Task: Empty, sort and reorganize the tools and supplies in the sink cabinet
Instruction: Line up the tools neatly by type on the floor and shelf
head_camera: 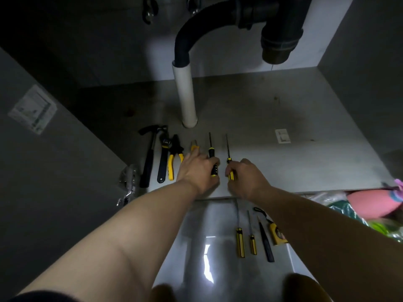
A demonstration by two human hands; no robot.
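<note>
From the head view, you are reaching both arms into the open sink cabinet, whose floor (250, 110) carries a row of tools near its front edge. Your left hand (196, 171) has its grip closed round the handle of a black-handled screwdriver (210, 152), whose shaft points toward the back wall. Your right hand (246, 179) has its grip pinched on the yellow handle of a slim screwdriver (228, 159), which lies just beside the first and parallel to it. To the left of your left hand the row runs on: a small yellow-handled tool (193, 147), mostly hidden under your fingers so that you cannot tell what it is, then yellow-handled pliers (173, 158), a black wrench (163, 162) and, at the far left, a hammer (149, 153) with a black handle. All lie side by side with handles toward you. Behind the row a white pipe (185, 97) stands upright on the cabinet floor, and a black hose (192, 33) curves into its top; a dark drain trap (279, 40) hangs at the upper right. A paper sticker (32, 109) is on the inside of the left door. On the tiled floor (196, 247) in front of the cabinet, beneath your right forearm, lie two yellow-handled tools (240, 243) with thin shafts, a black blade-like tool (267, 247) and a yellow tape measure (277, 234). At the right edge, a pink object (370, 203) rests among plastic bags.
</note>
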